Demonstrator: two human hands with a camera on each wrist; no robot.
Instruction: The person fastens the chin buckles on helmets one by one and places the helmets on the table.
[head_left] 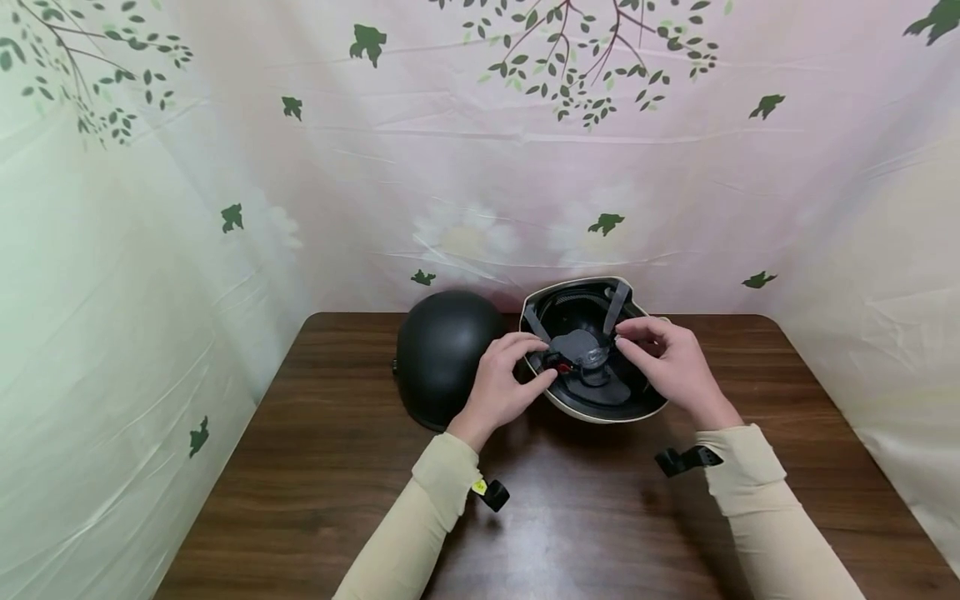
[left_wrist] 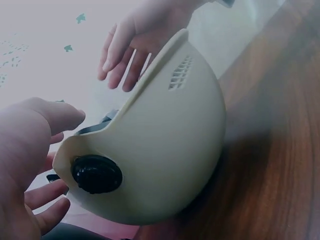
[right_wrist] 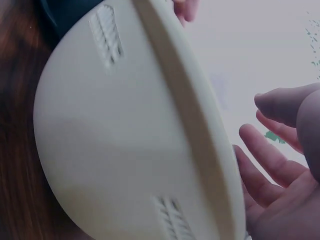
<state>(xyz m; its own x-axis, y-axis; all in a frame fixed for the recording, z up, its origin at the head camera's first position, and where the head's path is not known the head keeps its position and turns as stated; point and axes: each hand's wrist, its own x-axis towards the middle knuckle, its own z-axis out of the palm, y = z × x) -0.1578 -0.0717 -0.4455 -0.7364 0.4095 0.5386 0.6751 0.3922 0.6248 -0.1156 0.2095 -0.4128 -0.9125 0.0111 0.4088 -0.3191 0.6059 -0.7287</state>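
A cream helmet (head_left: pixel 581 414) lies upturned on the table, its black padded inside and grey straps (head_left: pixel 617 308) showing. Over its left rim reaches my left hand (head_left: pixel 504 379), thumb apart from the fingers, close to a black buckle with a red part (head_left: pixel 562 367). In the left wrist view, those fingers spread beside a round black knob (left_wrist: pixel 97 174) on the shell. My right hand (head_left: pixel 671 362) is at the opposite rim, fingertips near the strap. Its fingers look loosely bent with a gap to the thumb in the right wrist view. Neither hand visibly grips anything.
A black helmet (head_left: pixel 442 358) sits dome up, directly left of the cream one. Both are near the back edge of the brown wooden table (head_left: pixel 322 467). A printed curtain (head_left: pixel 510 167) hangs behind and along both sides.
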